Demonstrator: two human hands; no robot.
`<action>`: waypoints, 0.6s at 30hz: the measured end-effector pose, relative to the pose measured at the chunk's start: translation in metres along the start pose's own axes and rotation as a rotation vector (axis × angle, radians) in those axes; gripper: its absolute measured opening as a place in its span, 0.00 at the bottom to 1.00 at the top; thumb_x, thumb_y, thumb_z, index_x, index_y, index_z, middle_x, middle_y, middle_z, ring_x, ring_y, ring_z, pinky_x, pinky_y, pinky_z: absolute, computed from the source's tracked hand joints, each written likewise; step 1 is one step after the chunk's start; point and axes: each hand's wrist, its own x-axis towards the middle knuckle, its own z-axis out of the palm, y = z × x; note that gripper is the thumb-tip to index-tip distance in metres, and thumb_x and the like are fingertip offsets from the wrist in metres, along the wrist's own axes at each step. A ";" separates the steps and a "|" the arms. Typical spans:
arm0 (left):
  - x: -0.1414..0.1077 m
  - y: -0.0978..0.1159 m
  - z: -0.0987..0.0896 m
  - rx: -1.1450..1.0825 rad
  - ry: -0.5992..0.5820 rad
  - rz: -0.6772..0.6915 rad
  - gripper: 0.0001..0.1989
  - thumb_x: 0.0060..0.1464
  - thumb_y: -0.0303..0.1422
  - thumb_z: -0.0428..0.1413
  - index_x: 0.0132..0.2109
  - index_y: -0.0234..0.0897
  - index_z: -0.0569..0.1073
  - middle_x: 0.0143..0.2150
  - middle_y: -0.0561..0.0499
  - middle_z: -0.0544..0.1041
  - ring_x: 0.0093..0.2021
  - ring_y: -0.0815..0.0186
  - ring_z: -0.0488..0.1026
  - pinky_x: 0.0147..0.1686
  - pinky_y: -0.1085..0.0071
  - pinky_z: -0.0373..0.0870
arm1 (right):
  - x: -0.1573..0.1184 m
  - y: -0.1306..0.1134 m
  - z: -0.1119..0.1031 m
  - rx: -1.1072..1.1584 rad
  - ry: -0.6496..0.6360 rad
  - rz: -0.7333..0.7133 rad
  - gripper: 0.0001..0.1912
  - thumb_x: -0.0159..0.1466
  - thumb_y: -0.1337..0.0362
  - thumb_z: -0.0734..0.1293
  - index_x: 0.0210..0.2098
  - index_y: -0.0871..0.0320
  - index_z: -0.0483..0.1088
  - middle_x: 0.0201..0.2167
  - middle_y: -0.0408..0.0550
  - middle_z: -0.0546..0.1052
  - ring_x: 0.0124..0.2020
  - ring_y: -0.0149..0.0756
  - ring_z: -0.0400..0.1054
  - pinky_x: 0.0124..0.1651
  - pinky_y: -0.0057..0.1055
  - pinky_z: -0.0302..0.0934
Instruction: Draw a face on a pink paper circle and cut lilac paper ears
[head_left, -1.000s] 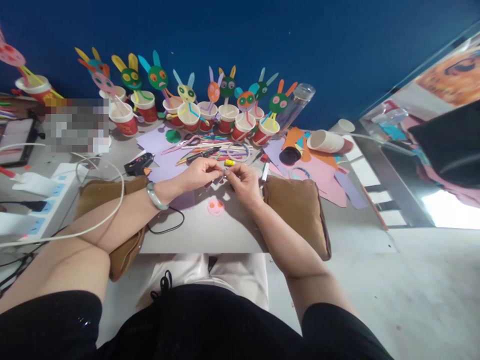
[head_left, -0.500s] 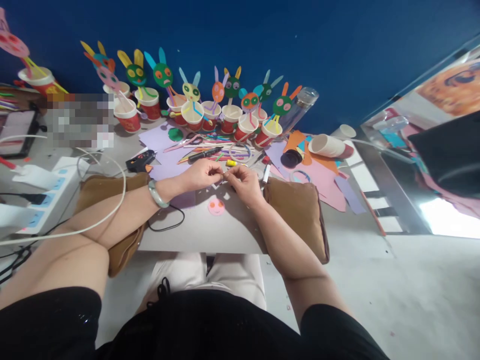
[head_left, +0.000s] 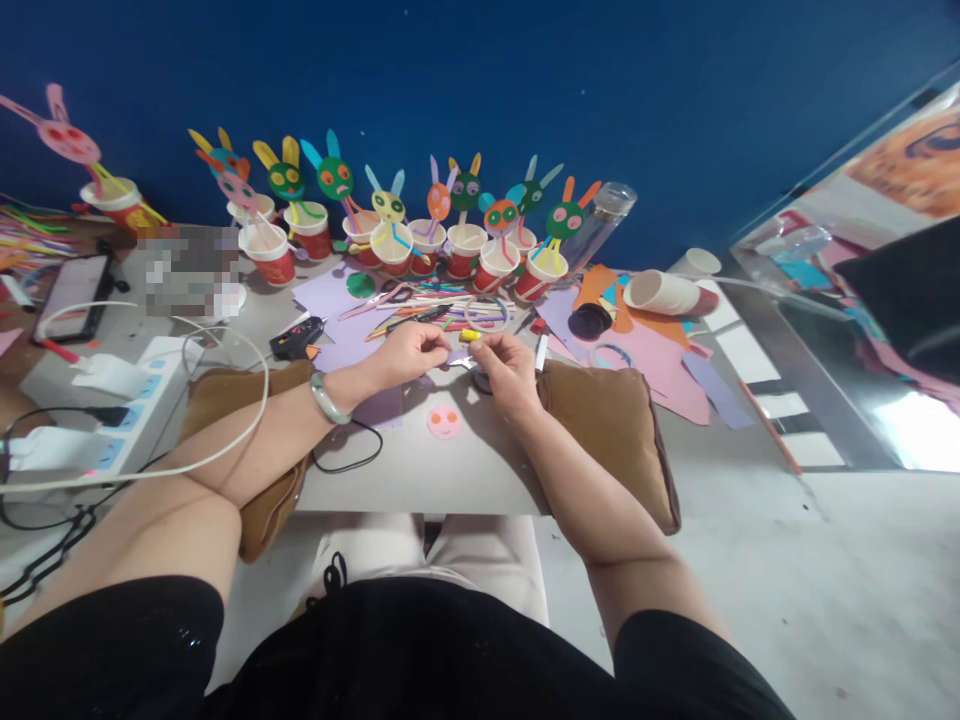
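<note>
Above the table's middle, my left hand (head_left: 416,352) and my right hand (head_left: 506,368) face each other a short way apart. Between them is a small purple and white piece (head_left: 459,357). My left fingers pinch its left end; my right thumb and fingers close on its right end. Its exact shape is too small to tell. Just below lies a round pink paper face (head_left: 444,421) with orange eyes, flat on the table (head_left: 420,480). Behind my hands are colored sticks (head_left: 450,300), a yellow-capped item (head_left: 469,336) and purple paper (head_left: 330,300).
Red and white paper cups (head_left: 466,250) with paper rabbit heads line the back. Brown cushions (head_left: 607,430) lie under both forearms. A power strip (head_left: 139,400) and white cable stand left. Stacked cups (head_left: 670,294) and pink paper (head_left: 667,370) are right; a black glue gun (head_left: 296,338) lies left.
My hands have drawn slightly apart, and the purple and white piece now shows between them. The whole view has shifted a little, with the scene further right and lower.
</note>
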 end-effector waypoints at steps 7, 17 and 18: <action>0.003 0.000 -0.003 -0.041 0.104 -0.047 0.05 0.53 0.27 0.56 0.30 0.34 0.75 0.27 0.50 0.80 0.22 0.73 0.70 0.23 0.77 0.64 | 0.007 -0.005 -0.006 0.069 0.097 -0.033 0.22 0.55 0.44 0.76 0.28 0.55 0.69 0.19 0.36 0.66 0.22 0.27 0.56 0.28 0.28 0.54; 0.002 0.002 0.000 -0.216 -0.048 -0.069 0.10 0.53 0.35 0.66 0.32 0.32 0.77 0.25 0.51 0.78 0.24 0.73 0.72 0.24 0.77 0.68 | -0.001 -0.007 0.000 0.017 -0.046 0.034 0.24 0.54 0.42 0.77 0.28 0.56 0.71 0.17 0.37 0.68 0.20 0.27 0.55 0.25 0.28 0.50; 0.002 0.003 -0.001 -0.217 -0.018 -0.059 0.09 0.54 0.33 0.66 0.32 0.32 0.77 0.25 0.52 0.78 0.24 0.73 0.72 0.24 0.78 0.67 | -0.001 -0.007 -0.001 0.010 -0.061 0.035 0.23 0.54 0.43 0.77 0.28 0.56 0.71 0.18 0.38 0.68 0.20 0.27 0.56 0.25 0.28 0.51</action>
